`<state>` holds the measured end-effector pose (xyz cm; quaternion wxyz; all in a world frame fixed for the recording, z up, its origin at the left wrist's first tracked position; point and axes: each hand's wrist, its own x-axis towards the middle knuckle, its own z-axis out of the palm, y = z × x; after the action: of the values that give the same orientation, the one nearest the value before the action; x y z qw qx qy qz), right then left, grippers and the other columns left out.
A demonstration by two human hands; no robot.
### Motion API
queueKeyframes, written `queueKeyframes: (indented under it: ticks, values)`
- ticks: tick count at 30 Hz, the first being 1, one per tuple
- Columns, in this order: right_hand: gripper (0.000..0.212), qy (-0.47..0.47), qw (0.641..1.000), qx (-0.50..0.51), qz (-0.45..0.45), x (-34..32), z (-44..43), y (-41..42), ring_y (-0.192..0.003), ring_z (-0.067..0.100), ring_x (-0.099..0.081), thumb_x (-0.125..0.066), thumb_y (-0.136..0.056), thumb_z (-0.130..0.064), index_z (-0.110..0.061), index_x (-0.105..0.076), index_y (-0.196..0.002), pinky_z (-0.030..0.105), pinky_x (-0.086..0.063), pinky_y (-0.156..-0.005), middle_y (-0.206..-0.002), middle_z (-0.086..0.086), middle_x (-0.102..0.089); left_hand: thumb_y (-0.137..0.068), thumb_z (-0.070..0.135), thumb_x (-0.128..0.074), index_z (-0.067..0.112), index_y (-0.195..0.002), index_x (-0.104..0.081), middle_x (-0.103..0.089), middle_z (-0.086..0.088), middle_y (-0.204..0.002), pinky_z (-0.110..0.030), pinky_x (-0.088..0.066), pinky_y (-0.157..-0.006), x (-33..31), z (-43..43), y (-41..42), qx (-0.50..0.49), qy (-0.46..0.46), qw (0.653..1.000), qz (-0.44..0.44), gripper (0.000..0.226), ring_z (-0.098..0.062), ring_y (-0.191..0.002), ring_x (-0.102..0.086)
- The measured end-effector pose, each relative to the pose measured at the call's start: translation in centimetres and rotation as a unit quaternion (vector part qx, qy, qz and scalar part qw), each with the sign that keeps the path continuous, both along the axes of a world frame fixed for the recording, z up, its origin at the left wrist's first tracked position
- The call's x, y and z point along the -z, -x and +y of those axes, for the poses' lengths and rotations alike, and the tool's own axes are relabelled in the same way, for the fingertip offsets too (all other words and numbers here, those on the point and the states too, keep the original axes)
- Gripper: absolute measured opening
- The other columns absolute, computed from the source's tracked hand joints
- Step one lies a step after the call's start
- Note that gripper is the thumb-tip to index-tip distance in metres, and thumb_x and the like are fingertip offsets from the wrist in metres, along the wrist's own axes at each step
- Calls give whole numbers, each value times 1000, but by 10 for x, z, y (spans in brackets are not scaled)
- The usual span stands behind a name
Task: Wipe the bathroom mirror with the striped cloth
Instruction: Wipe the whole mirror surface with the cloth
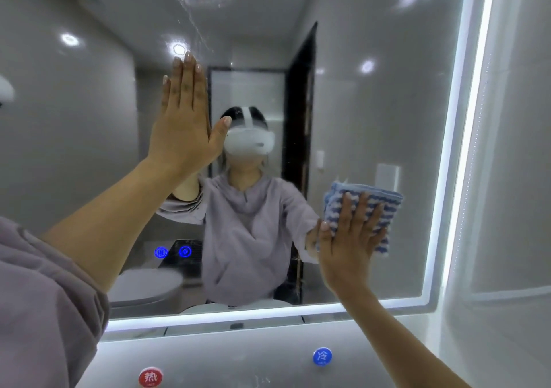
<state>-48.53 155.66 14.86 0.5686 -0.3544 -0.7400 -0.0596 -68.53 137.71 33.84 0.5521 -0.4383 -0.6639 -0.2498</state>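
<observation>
Plainly, the mirror [372, 104] fills nearly the whole view, its lit border running along the bottom edge and up the right edge. Most of the glass lies up and to the left of the cloth [365, 209], and a faint streak shows near the top edge, above the left hand, so the unwiped stretch seems to sit well away from where the cloth now works.

That cloth, blue and white striped and folded into a pad, is pressed flat against the glass near the bottom right corner, its long side roughly level. The right hand [348, 244] is spread wide over it, fingers fanned, palm pinning it to the glass rather than clutching it. The left hand [185, 119] is flat and fully open, fingers together and pointing up, resting bare on the glass left of centre; it holds nothing.

Since the right hand carries the cloth, the next sweep likely runs leftward or upward from that corner.
</observation>
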Motion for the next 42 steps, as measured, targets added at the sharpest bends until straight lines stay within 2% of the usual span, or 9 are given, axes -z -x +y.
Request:
queueKeyframes:
  ticks: [3, 7, 9, 13, 19, 24, 29, 34, 42]
  values:
    - [66, -24, 999, -11, -18, 5, -23, 22, -146, 38, 8, -16, -99, -49, -21, 11, -151, 55, 10, -116, -159, 13, 10, -94, 53, -18, -2, -149, 4, 7, -21, -159, -40, 5, -120, 0, -2, -2, 1, 1, 1000, -2, 81, -32, -147, 9]
    - [65, -61, 997, -21, -36, 16, -52, 52, -145, 42, -2, -28, -98, -43, -12, -9, -152, 58, 2, -116, -159, 20, -7, -93, 53, -18, -3, -149, 4, 7, -21, -159, -41, 5, -121, -1, -4, -5, 3, 6, 1000, -6, 82, -33, -147, 9]
    - [68, -69, 996, -21, -49, 23, -67, 66, -146, 41, -1, -32, -97, -44, -12, -9, -152, 59, 0, -116, -159, 19, -3, -94, 52, -19, -3, -149, 5, 8, -21, -159, -41, 5, -121, -1, -5, -6, 1, 9, 1000, -8, 81, -32, -147, 9]
    - [68, -75, 993, -51, -70, 35, -92, 86, -147, 37, 1, -32, -96, -44, -19, -5, -153, 60, -4, -115, -160, 14, 0, -95, 49, -23, -3, -148, 5, 8, -22, -159, -41, 5, -121, -1, -6, -7, 5, 9, 1000, -7, 80, -33, -147, 9]
    - [57, -102, 987, -60, -110, 48, -109, 96, -147, 34, -5, -26, -99, -46, -25, -20, -152, 54, 8, -116, -162, 4, -2, -94, 54, -17, -4, -149, 1, 4, -22, -159, -40, 5, -120, -1, -5, -5, 5, 4, 1000, -1, 82, -34, -147, 6]
    - [55, -110, 985, -77, -111, 50, -101, 89, -147, 31, -8, -29, -99, -44, -29, -20, -151, 57, -8, -116, -161, 2, -9, -96, 54, -19, -3, -149, 1, 3, -22, -159, -38, 6, -119, 0, -4, -3, 2, -1, 1000, 10, 81, -35, -147, 5]
    - [54, -124, 984, -65, -107, 53, -80, 73, -147, 31, -9, -30, -99, -44, -28, -21, -150, 60, -13, -114, -160, 3, -14, -95, 55, -18, -3, -149, 2, 4, -22, -159, -38, 6, -119, -1, -5, -3, -1, -1, 1000, 7, 82, -34, -147, 6]
    - [51, -143, 985, -30, -93, 58, -45, 44, -147, 34, -6, -22, -102, -44, -22, -26, -148, 61, -9, -115, -158, 7, -14, -96, 51, -22, -4, -149, 1, 3, -22, -159, -39, 5, -120, 0, -5, -3, 3, -2, 1000, 11, 79, -34, -147, 5]
    - [60, -111, 991, 14, -76, 64, 27, -29, -145, 42, -9, -22, -98, -44, -22, -8, -153, 63, -10, -114, -162, 6, 1, -97, 50, -23, -4, -149, 0, 2, -23, -158, -41, 5, -120, 0, -4, -5, 2, -2, 1000, 12, 79, -36, -147, 5]
